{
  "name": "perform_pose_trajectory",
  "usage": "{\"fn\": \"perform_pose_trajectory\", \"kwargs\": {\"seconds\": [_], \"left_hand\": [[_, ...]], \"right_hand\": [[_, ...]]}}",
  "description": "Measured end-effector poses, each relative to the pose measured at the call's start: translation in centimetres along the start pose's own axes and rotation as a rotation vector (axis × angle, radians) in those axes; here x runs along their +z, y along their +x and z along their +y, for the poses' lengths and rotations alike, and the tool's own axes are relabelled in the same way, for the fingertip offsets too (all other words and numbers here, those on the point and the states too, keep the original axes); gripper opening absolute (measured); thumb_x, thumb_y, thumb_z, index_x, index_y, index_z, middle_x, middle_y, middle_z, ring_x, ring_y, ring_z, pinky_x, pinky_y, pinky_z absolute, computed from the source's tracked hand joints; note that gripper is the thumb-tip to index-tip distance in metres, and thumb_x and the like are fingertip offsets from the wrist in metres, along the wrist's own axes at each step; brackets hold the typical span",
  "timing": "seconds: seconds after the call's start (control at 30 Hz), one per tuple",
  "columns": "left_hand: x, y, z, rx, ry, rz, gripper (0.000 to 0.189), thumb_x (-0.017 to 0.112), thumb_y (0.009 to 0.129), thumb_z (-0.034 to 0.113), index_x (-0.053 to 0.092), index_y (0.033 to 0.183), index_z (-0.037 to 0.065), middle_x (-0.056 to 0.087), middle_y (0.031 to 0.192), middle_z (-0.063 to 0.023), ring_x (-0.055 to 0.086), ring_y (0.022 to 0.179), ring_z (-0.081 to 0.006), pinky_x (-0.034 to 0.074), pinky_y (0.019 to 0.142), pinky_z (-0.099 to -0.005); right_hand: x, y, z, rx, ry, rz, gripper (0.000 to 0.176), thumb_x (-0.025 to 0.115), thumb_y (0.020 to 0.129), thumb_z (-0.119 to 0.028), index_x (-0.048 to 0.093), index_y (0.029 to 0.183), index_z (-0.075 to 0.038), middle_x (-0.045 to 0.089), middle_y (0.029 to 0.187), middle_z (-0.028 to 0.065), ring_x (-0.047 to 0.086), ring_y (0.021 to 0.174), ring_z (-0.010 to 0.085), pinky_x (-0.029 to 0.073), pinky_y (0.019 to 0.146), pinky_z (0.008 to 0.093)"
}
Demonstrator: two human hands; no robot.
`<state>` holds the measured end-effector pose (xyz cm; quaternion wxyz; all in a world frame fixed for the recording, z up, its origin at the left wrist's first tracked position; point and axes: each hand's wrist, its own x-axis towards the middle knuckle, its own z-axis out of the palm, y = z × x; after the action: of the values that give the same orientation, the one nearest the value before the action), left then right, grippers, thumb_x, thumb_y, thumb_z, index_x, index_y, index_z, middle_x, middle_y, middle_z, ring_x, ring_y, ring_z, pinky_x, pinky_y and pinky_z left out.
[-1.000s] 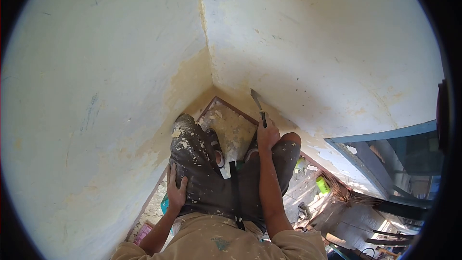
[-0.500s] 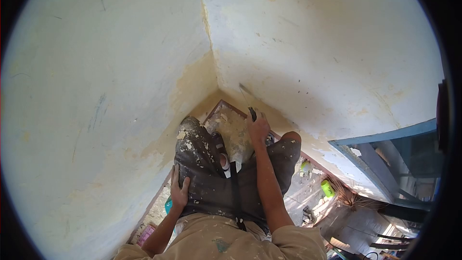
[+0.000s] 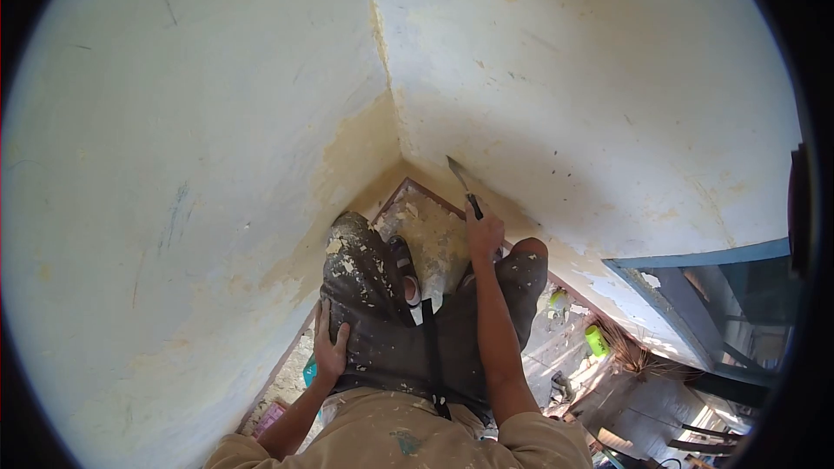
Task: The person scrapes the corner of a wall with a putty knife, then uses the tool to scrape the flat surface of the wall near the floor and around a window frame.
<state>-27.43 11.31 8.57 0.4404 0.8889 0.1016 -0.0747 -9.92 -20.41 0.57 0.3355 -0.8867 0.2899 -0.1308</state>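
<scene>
My right hand [image 3: 486, 233] is closed around the dark handle of a scraper [image 3: 462, 178]. Its thin metal blade points up and away, with the tip at or very near the lower part of the right wall [image 3: 556, 104]; actual contact is hard to make out. My left hand [image 3: 330, 349] lies on my left thigh with the fingers apart and holds nothing. Flakes of paint cover my dark trousers [image 3: 373, 295]. Beige patches of bared surface show on the left wall [image 3: 217, 139] close to the corner.
Between my feet the floor [image 3: 430, 230] is strewn with flakes, edged by a reddish-brown skirting strip. To the right are a bright green container [image 3: 597, 340], a bundle of thin brown twigs [image 3: 632, 356] and a blue-framed window [image 3: 695, 254]. A pink item [image 3: 269, 419] lies at lower left.
My right hand and the scraper have shifted slightly right, and the blade now slants more to the left. The whole view has moved a little. My left hand stays on the thigh.
</scene>
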Motion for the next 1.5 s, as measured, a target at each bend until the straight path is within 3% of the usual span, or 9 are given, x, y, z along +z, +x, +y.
{"fn": "perform_pose_trajectory", "kwargs": {"seconds": [0.27, 0.43, 0.67, 0.8, 0.93, 1.07, 1.2, 1.37, 1.5], "left_hand": [[-0.4, -0.4, -0.5, 0.003, -0.041, -0.005, 0.064, 0.054, 0.091, 0.029, 0.032, 0.143, 0.001, 0.03, 0.148, -0.026, 0.027, 0.138, -0.0373, 0.02, 0.113, -0.0398], [-0.2, -0.3, -1.1, 0.018, -0.05, -0.002, 0.064, 0.053, 0.092, 0.029, 0.032, 0.143, -0.001, 0.03, 0.147, -0.0262, 0.027, 0.138, -0.0371, 0.02, 0.113, -0.0396], [0.6, 0.1, -1.0, 0.072, -0.129, -0.019, 0.064, 0.053, 0.093, 0.031, 0.031, 0.143, -0.002, 0.03, 0.148, -0.0249, 0.027, 0.139, -0.0356, 0.018, 0.114, -0.0398], [0.6, -0.3, 0.5, 0.069, -0.073, -0.02, 0.06, 0.049, 0.094, 0.024, 0.029, 0.144, -0.002, 0.028, 0.149, -0.024, 0.024, 0.14, -0.0341, 0.015, 0.114, -0.0394], [1.0, 0.2, -0.6, 0.084, -0.073, -0.032, 0.059, 0.049, 0.094, 0.021, 0.029, 0.143, -0.005, 0.029, 0.149, -0.0234, 0.024, 0.14, -0.0333, 0.015, 0.115, -0.0386], [1.0, 0.2, -0.7, 0.091, -0.106, -0.029, 0.06, 0.049, 0.094, 0.022, 0.029, 0.143, -0.005, 0.029, 0.149, -0.0228, 0.024, 0.14, -0.0327, 0.015, 0.114, -0.0384], [1.2, 0.1, -0.2, 0.073, -0.11, -0.018, 0.06, 0.048, 0.094, 0.025, 0.029, 0.143, -0.004, 0.03, 0.149, -0.0217, 0.025, 0.14, -0.032, 0.016, 0.114, -0.0383], [1.3, 0.1, -0.1, 0.077, -0.111, -0.014, 0.061, 0.048, 0.094, 0.027, 0.029, 0.144, -0.004, 0.032, 0.148, -0.0212, 0.027, 0.139, -0.0316, 0.017, 0.114, -0.038], [1.3, 0.2, -0.6, 0.071, -0.136, -0.024, 0.061, 0.048, 0.094, 0.026, 0.028, 0.144, -0.004, 0.032, 0.148, -0.021, 0.027, 0.139, -0.0316, 0.017, 0.114, -0.0377]], "right_hand": [[9.9, 1.8, -5.3, -0.023, 0.019, -0.034, 0.035, 0.063, 0.082, -0.042, 0.07, 0.106, -0.017, 0.068, 0.086, 0.0198, 0.065, 0.083, 0.0385, 0.052, 0.075, 0.0467], [9.7, 1.6, -5.2, 0.034, -0.017, -0.189, 0.045, 0.065, 0.079, -0.047, 0.07, 0.101, -0.007, 0.067, 0.089, 0.0228, 0.064, 0.086, 0.0408, 0.051, 0.079, 0.0469], [-8.1, 0.5, -3.0, -0.142, -0.073, -0.288, 0.046, 0.067, 0.078, -0.046, 0.07, 0.104, -0.008, 0.067, 0.094, 0.0213, 0.064, 0.092, 0.0387, 0.05, 0.084, 0.0435], [-16.1, -1.6, 6.1, -0.041, 0.167, -0.086, 0.036, 0.071, 0.077, -0.039, 0.071, 0.106, -0.018, 0.07, 0.096, 0.0117, 0.067, 0.088, 0.0294, 0.051, 0.079, 0.0373], [-22.9, -5.3, 15.0, 0.136, -0.043, -0.039, 0.03, 0.073, 0.078, -0.029, 0.072, 0.104, -0.014, 0.071, 0.091, 0.0103, 0.068, 0.081, 0.0267, 0.052, 0.073, 0.0346], [-26.8, -8.3, 20.4, 0.102, -0.075, 0.108, 0.03, 0.073, 0.079, -0.03, 0.072, 0.104, -0.012, 0.071, 0.088, 0.012, 0.069, 0.078, 0.0275, 0.053, 0.072, 0.0344], [-29.3, -8.8, 18.4, 0.176, -0.172, 0.102, 0.032, 0.072, 0.08, -0.033, 0.072, 0.104, -0.012, 0.071, 0.087, 0.0142, 0.069, 0.077, 0.0283, 0.053, 0.073, 0.0346], [-30.8, -6.3, 11.3, 0.169, -0.554, 0.214, 0.027, 0.071, 0.078, -0.038, 0.074, 0.092, -0.015, 0.067, 0.068, 0.0118, 0.066, 0.063, 0.0301, 0.054, 0.062, 0.0416], [-29.0, -3.7, 10.1, 0.211, -0.744, 0.139, 0.031, 0.07, 0.077, -0.044, 0.073, 0.083, -0.014, 0.067, 0.07, 0.0123, 0.067, 0.067, 0.0301, 0.055, 0.065, 0.0398]]}}
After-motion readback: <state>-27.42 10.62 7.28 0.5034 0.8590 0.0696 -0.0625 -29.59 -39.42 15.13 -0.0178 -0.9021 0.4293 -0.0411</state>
